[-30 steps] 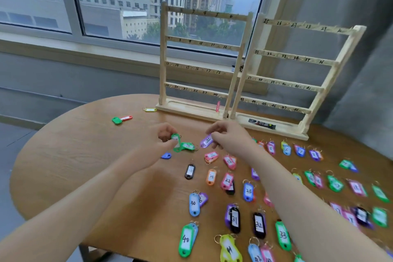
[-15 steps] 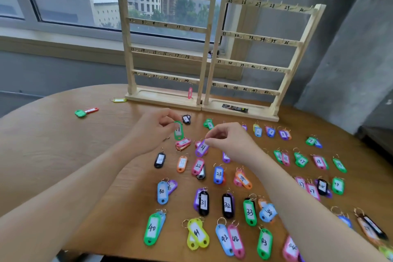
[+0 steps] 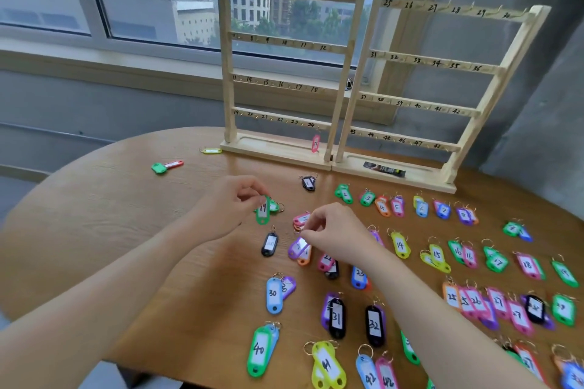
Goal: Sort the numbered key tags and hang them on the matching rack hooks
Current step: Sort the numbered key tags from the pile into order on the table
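Two wooden racks (image 3: 286, 79) (image 3: 442, 95) stood side by side at the far edge of the table (image 3: 94, 215), four numbered rails each; a single pink tag (image 3: 315, 143) hung under hook 24 of the left rack. In front of the racks lay several dozen tags in rows, too many and too overlapped to count exactly. The left hand (image 3: 227, 208) pinched the green tag 19 (image 3: 262, 211) by its ring end, long axis near upright, ring toward the racks. The right hand (image 3: 331, 232) pinched the ring of a purple tag (image 3: 297, 247) — its body slanted down-left, touching an orange tag (image 3: 305, 255). Half a second earlier the green tag's number could not be read; both hands had since sat nearer the racks' bases — the view had shifted right.
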`<state>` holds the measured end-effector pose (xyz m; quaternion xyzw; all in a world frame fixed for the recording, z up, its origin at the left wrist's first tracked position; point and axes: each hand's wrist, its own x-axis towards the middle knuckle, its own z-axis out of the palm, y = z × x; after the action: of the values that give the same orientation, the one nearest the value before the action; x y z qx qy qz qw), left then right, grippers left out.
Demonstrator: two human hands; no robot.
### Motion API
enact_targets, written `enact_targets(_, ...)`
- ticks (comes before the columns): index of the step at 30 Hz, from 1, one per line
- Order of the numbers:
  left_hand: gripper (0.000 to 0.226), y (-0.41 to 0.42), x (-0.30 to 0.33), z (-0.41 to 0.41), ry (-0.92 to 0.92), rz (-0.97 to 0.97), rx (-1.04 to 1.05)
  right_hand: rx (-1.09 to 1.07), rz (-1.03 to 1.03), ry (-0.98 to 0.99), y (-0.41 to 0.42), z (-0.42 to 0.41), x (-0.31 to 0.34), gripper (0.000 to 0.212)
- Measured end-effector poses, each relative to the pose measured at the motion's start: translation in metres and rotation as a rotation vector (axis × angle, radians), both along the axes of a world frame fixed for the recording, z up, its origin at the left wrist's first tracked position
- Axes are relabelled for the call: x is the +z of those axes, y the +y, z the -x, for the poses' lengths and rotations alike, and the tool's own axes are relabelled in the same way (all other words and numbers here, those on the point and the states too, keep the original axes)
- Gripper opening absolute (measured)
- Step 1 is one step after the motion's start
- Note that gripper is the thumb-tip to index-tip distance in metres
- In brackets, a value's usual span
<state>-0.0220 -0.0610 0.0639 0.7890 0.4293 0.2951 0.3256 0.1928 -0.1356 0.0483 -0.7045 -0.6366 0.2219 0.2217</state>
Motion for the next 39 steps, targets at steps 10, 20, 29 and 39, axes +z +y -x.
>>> enact_targets(10, 0.007, 0.0, 0.013, -0.012, 0.07, -0.021, -0.04, 0.008, -0.1, -0.076, -0.007, -0.012, 0.008, 0.007)
enact_targets(20, 0.008, -0.019, 0.028, -0.103, 0.064, -0.034, -0.297, -0.228, -0.208, 0.041, -0.073, -0.097, 0.028, 0.013)
enact_targets(29, 0.004, -0.064, 0.018, -0.261, 0.118, 0.005, -0.599, -0.513, -0.213, -0.077, -0.178, -0.195, 0.037, 0.016)
enact_targets(39, 0.004, -0.114, 0.012, -0.415, 0.109, -0.056, -0.837, -0.76, -0.222, -0.027, -0.266, -0.265, 0.02, 0.018)
